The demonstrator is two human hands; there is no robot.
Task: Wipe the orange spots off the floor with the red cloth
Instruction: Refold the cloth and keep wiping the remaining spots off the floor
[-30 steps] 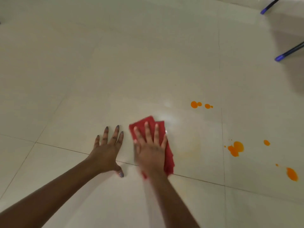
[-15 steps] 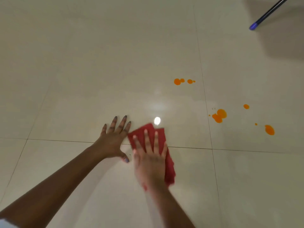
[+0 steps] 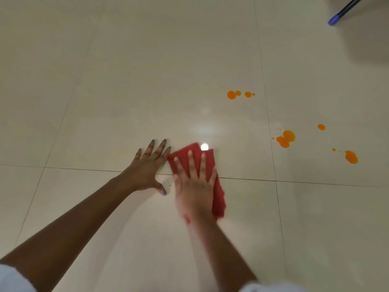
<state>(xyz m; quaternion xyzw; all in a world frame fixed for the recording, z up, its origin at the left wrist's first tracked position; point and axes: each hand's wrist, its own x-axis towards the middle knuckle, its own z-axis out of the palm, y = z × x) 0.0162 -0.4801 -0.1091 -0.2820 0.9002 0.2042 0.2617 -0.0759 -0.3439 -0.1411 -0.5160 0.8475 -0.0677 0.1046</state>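
Note:
A folded red cloth [image 3: 218, 199] lies on the cream tiled floor [image 3: 126, 81], across a grout line. My right hand [image 3: 194, 186] presses flat on it with straight, spread fingers and looks blurred. My left hand [image 3: 147, 167] rests flat on the floor just left of the cloth, its fingertips close to the cloth's corner. Orange spots sit to the right and beyond: a small row [image 3: 240, 94], a larger blot [image 3: 285, 139], a single dot [image 3: 321, 127] and a drop [image 3: 351, 157] farthest right.
A dark rod with a blue tip [image 3: 334, 20] slants in at the top right, beside a large shadow [image 3: 370, 39]. A bright light glare [image 3: 204, 146] sits at the cloth's far edge. White sleeves show at the bottom corners.
The view has shifted, so the spots sit differently in frame. My right hand and the cloth have slid back over the grout line. My left hand stays flat beside the cloth.

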